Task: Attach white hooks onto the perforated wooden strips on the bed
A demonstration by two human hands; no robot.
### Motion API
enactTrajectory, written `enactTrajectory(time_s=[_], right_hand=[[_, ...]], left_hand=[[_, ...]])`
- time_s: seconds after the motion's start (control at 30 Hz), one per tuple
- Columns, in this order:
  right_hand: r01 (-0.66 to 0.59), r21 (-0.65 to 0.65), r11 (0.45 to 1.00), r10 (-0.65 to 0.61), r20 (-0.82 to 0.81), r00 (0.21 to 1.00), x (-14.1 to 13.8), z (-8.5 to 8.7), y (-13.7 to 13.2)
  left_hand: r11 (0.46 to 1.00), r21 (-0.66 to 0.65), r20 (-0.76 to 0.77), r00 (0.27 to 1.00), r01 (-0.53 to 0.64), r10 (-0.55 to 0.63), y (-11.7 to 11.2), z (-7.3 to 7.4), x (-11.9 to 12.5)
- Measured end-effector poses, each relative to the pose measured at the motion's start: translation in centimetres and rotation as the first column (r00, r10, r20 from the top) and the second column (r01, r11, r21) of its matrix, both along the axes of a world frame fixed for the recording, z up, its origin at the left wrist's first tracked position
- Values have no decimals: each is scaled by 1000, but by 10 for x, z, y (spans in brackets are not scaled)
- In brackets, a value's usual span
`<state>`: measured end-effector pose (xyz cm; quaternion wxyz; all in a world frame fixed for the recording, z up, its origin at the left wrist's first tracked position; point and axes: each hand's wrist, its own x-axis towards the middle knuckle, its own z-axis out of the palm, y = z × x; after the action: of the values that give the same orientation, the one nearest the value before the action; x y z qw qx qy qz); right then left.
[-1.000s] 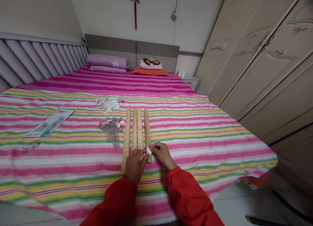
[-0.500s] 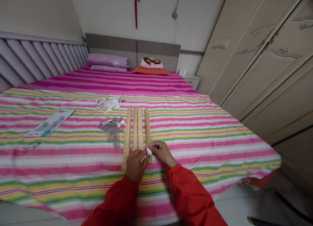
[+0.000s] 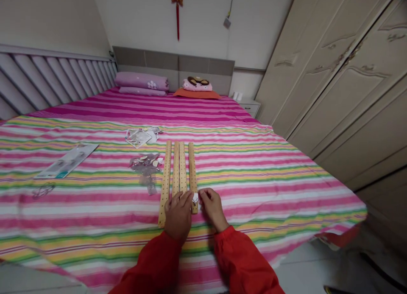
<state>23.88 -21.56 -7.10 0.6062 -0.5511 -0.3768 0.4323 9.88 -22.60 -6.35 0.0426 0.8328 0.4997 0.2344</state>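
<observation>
A small white adhesive hook (image 3: 195, 197) with a metal ring lies at the near end of the rightmost wooden strip (image 3: 192, 171), which has rows of holes. My left hand (image 3: 178, 213) rests over the near part of the other strips (image 3: 176, 166), fingers stretched out and fingertips close beside the hook's left edge. On the hook's right, my right hand (image 3: 212, 205) is curled with its fingertips together, just off the hook. Whatever those fingertips hold, if anything, is too small to tell. Another perforated strip (image 3: 165, 179) lies furthest left.
Left of the strips lies a clear plastic bag (image 3: 144, 163) with small white and metal pieces. Beyond it is a pile of packaging (image 3: 143, 136). A clear package (image 3: 68, 162) and a thin looped wire (image 3: 43, 191) lie further left on the striped bedspread (image 3: 270, 179).
My right fingers have drawn slightly right, off the hook, which now sits uncovered on the strip. My left fingers have straightened from a pinch and lie flatter.
</observation>
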Motion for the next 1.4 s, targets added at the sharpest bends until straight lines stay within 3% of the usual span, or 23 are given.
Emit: enactTrajectory(time_s=[0.23, 0.5, 0.7, 0.83, 0.97, 1.07, 1.17, 1.27, 1.4], right_hand=[[-36, -61, 997, 34, -36, 999, -3, -6, -8], [9, -7, 1000, -9, 47, 999, -3, -6, -8], [8, -19, 1000, -7, 5, 1000, -5, -6, -9], [-18, -41, 999, 13, -122, 992, -7, -6, -15], [12, -21, 1000, -15, -143, 990, -8, -9, -22], [56, 32, 998, -55, -22, 998, -8, -7, -28], [65, 183, 981, -102, 201, 974, -7, -1, -33], [-22, 258, 966, -74, 359, 931, -8, 2, -36], [-129, 251, 959, -5, 474, 880, -9, -2, -37]], left_hand=[[996, 18, -33, 996, 85, -84, -3, 2, 8], [991, 18, -48, 991, 129, -128, 3, -5, 3], [994, 11, -47, 993, 108, -107, 5, -6, 1], [994, -26, -26, 994, 106, -107, 2, 1, 2], [999, -29, 11, 999, 44, -43, -3, 8, 1], [1000, -21, 5, 1000, 0, 0, -6, 9, -4], [1000, -8, -18, 1000, -10, 10, -8, 8, -6], [1000, -8, -46, 999, 8, -8, -10, 6, -4], [1000, 17, -64, 998, 9, -8, -9, -2, 0]])
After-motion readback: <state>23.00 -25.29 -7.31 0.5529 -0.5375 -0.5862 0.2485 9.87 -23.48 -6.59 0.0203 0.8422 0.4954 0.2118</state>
